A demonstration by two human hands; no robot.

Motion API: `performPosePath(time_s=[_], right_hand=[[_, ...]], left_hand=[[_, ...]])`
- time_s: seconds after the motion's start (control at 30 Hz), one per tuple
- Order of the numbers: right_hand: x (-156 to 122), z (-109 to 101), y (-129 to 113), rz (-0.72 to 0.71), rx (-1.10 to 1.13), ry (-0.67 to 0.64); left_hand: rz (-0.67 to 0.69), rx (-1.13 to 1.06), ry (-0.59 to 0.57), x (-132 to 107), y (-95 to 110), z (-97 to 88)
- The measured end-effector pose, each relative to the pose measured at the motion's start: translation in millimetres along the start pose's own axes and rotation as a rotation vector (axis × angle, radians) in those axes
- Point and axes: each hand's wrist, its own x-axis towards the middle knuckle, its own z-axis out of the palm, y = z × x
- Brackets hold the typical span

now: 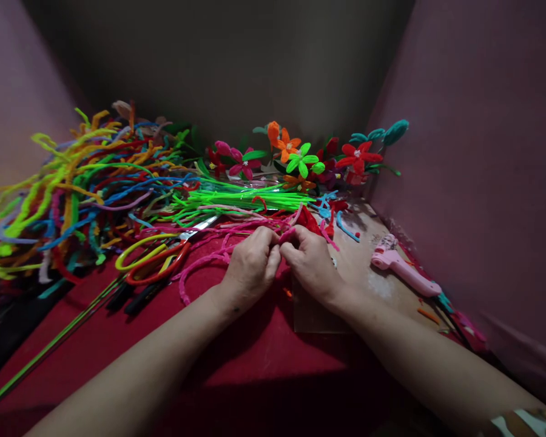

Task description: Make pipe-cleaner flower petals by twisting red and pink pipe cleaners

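My left hand (pixel 251 262) and my right hand (pixel 310 260) meet at the middle of a red cloth (pixel 236 358). Both pinch a pink pipe cleaner (pixel 286 233) between their fingertips, fingers closed. More pink pipe cleaners (pixel 200 267) curl on the cloth just left of my left hand. A red pipe-cleaner piece (pixel 308 220) lies right behind my right hand.
A big heap of coloured pipe cleaners (pixel 77 194) fills the left. Scissors with red and yellow handles (pixel 157 258) lie beside it. Finished pipe-cleaner flowers (pixel 300 158) stand at the back. A pink glue gun (pixel 403 267) rests on a board (pixel 364 255) at the right. Green stems (pixel 241 199) lie behind.
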Motion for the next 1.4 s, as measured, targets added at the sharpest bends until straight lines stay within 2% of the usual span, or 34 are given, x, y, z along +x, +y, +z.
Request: performPosePath(time_s=[0.1, 0.2, 0.33, 0.43, 0.6, 0.8, 1.0, 1.1, 1.17, 1.27, 1.4], right_hand=[[-0.3, -2.0, -1.4, -0.074, -0.158, 0.0], [1.2, -4.5, -0.8, -0.077, -0.167, -0.011], [3.4, -6.5, 0.4, 0.093, 0.221, -0.116], [3.5, -6.1, -0.7, 0.206, 0.439, -0.121], [3.4, -4.8, -2.0, 0.205, 0.411, -0.086], [3.5, -4.0, 1.3, 0.2, 0.315, -0.078], [1.8, -3.3, 0.7, 0.045, 0.041, -0.001], [1.3, -4.2, -0.6, -0.011, -0.031, 0.017], [1.8, -5.5, -0.8, 0.029, 0.057, -0.001], [2.8, -7.5, -0.4, 0.133, 0.331, -0.058], [2.9, -8.0, 0.4, 0.167, 0.559, -0.193]], left_hand=[[0.03, -0.002, -0.031, -0.6, -1.1, 0.9], [-0.083, -0.1, -0.071, 0.9, -1.8, 0.0], [-0.316, -0.346, -0.08, 5.9, -3.4, -4.1], [-0.394, -0.442, -0.061, 8.8, -3.7, -6.0], [-0.392, -0.446, -0.07, 7.9, -3.3, -4.5], [-0.322, -0.363, -0.059, 4.2, -2.6, -2.7], [-0.209, -0.219, -0.015, 0.4, 4.5, -2.4], [-0.263, -0.327, 0.006, 1.2, 4.0, -1.1], [-0.351, -0.495, 0.007, 4.3, 3.0, -1.7], [-0.514, -0.712, 0.01, 11.1, 3.0, -5.5], [-0.635, -0.808, 0.014, 16.7, 4.8, -11.0]])
